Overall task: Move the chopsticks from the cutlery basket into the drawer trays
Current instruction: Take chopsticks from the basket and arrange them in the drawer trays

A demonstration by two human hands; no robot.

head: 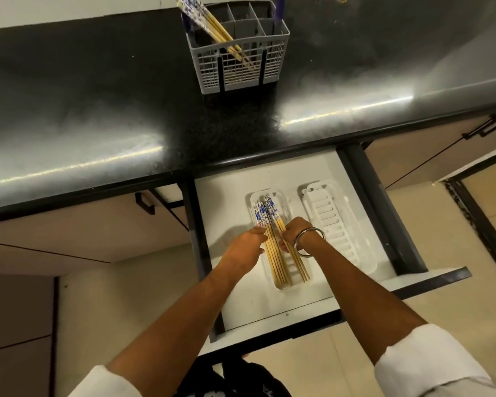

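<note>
White sleeves (430,365) are seen at the bottom edge, nearest the camera, and from them two bare forearms are stretched forward over the open drawer (226,224).

Largest in view, the dark desk (98,110) is spread across the upper half, with the drawer pulled out beneath its front edge. On the desk the grey cutlery basket (241,67) is stood, and several chopsticks in the basket (212,24) are left leaning in its rear left compartment. Two white trays are laid side by side in the drawer: the right tray (335,224) holds nothing, while the left tray (252,202) carries the chopsticks in the tray (272,253), patterned ends pointed toward the desk.

These are gripped from either side: the left hand (246,245) is curled against the left edge of the bundle, and the right hand (295,233), with a metal bangle (309,242) at the wrist, is pinched on sticks at the right.

The step in hand is judged to be the settling and straightening of a delivered batch. Next, both hands would need to be released and a reach made to the basket for the remaining sticks.
</note>
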